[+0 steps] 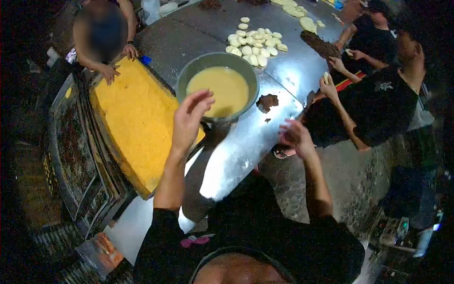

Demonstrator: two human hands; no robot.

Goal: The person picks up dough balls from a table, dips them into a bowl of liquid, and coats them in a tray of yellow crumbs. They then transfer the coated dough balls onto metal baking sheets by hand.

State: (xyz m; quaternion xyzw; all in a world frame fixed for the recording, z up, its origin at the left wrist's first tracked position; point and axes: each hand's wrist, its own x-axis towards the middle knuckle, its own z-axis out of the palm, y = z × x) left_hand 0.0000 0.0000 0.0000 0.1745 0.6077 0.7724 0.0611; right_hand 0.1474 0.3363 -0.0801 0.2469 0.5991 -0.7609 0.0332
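Note:
My left hand (191, 118) is raised over the near left rim of a grey-green basin (253, 78), fingers apart and holding nothing. Pale yellow liquid (220, 87) fills much of that basin. To the right, my right hand (295, 136) hangs near the edge of the metal table (241, 151); it is somewhat blurred, its fingers look spread, and nothing shows in it. Between the basin and my right hand lies a dark brown lump (268, 102). A tray of yellow crumbs (137, 123) is left of my left hand.
Many pale dough pieces (257, 45) lie behind the basin. A person (101, 35) stands at the far left with hands at the tray. Two people in black (364, 104) at the right hold dough near a dark brown strip (319, 45). More trays (78, 142) stand at the left.

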